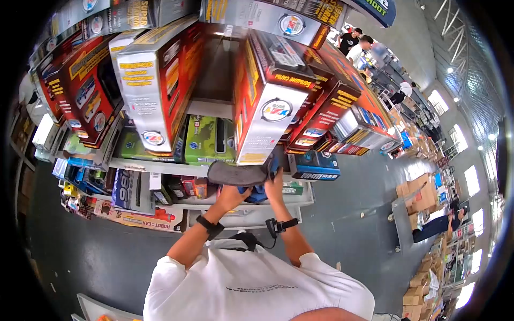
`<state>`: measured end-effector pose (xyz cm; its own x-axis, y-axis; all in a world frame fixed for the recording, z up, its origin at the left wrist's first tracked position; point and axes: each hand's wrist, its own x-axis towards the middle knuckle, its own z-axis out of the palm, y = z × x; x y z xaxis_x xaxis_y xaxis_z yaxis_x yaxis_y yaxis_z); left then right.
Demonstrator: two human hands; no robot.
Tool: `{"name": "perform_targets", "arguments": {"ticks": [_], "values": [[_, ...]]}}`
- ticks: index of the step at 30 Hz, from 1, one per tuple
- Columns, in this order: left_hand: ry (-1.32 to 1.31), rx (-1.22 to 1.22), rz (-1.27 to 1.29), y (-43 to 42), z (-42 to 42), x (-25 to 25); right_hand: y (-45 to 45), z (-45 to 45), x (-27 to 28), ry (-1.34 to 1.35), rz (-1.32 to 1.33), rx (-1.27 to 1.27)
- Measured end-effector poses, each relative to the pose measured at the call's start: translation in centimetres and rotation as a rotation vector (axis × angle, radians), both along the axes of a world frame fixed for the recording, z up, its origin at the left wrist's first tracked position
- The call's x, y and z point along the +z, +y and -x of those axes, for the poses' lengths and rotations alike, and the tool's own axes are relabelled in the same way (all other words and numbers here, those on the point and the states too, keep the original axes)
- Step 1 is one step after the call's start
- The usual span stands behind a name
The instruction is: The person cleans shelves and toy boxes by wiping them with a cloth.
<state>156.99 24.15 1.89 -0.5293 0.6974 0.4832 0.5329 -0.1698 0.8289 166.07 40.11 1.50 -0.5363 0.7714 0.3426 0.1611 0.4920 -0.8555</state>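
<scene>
Both of my hands are raised in front of my chest at the shelf edge, with a dark band on each wrist. My left hand (pixel 231 197) touches the underside of a dark grey, flat, rounded item (pixel 235 174). Close to the item's right end is my right hand (pixel 274 184), with blue cloth-like material (pixel 257 193) between the two hands. The fingers of both hands are partly hidden by these things. Just behind stands a tall red and white box (pixel 274 109), and a green box (pixel 208 140) lies to its left.
More red boxes (pixel 332 115) stand on the upper shelf, and a blue box (pixel 315 166) sits at its right end. Smaller boxes fill the lower shelf (pixel 292 201). At the right are a cart (pixel 400 224) with cartons and a person (pixel 433 227). Other people (pixel 350 40) are farther back.
</scene>
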Motion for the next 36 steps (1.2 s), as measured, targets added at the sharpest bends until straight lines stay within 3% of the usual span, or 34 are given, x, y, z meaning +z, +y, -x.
{"name": "perform_targets", "arguments": {"ticks": [3, 4, 5, 6, 10, 12, 14, 16, 18, 20, 22, 24, 29, 32, 35, 36], "values": [[0.461, 0.269, 0.173, -2.6, 0.6, -1.4, -1.1, -0.5, 0.2, -0.183, 0.120, 0.159], [0.493, 0.297, 0.163, -2.9, 1.2, -1.7, -2.6, -0.7, 3.4, -0.281, 0.262, 0.296], [0.525, 0.327, 0.153, -3.2, 1.9, -2.0, -1.4, -0.2, -1.1, -0.234, 0.429, 0.425], [0.546, 0.368, 0.136, -3.9, 2.0, -0.2, -1.5, -0.4, -2.0, -0.276, 0.460, 0.521], [0.505, 0.439, 0.091, -4.6, 5.4, 1.9, -3.9, 0.2, -0.6, -0.425, 0.328, 0.791], [0.514, 0.538, 0.392, -5.0, 5.5, 2.4, -5.6, 0.2, 2.6, -0.418, 0.321, 0.804], [0.530, 0.519, 0.463, -4.4, 8.1, 0.1, -7.1, 0.6, 6.5, -0.219, 0.457, 0.638], [0.716, 0.450, 0.621, -4.7, 9.0, -0.7, -7.3, 2.5, 5.4, 0.127, 0.529, 0.371], [0.553, 0.383, 0.546, -4.2, 9.3, -0.8, -6.6, 3.3, 6.9, -0.008, 0.322, 0.369], [0.717, 0.481, 0.645, -3.6, 9.4, -2.9, -5.0, 5.8, 5.1, 0.012, -0.017, 0.395], [0.714, 0.520, 0.615, -3.7, 9.3, -2.7, -5.3, 8.9, 4.5, 0.232, -0.382, 0.308], [0.567, 0.482, 0.572, -4.3, 9.3, -1.8, -3.9, 10.8, 1.7, -0.383, -0.474, 0.352], [0.598, 0.514, 0.666, -6.0, 10.4, -1.0, -4.9, 13.0, 2.3, -0.382, -0.561, 0.351], [0.485, 0.623, 0.559, -7.2, 11.7, -2.6, 0.4, 15.9, -2.3, -0.314, -0.549, 0.323], [0.492, 0.614, 0.711, -8.4, 12.5, -1.9, 2.9, 17.8, -5.7, -0.181, -0.618, 0.199], [0.504, 0.605, 0.746, -8.7, 12.8, -1.9, 1.1, 17.1, -4.2, -0.181, -0.620, 0.212]]}}
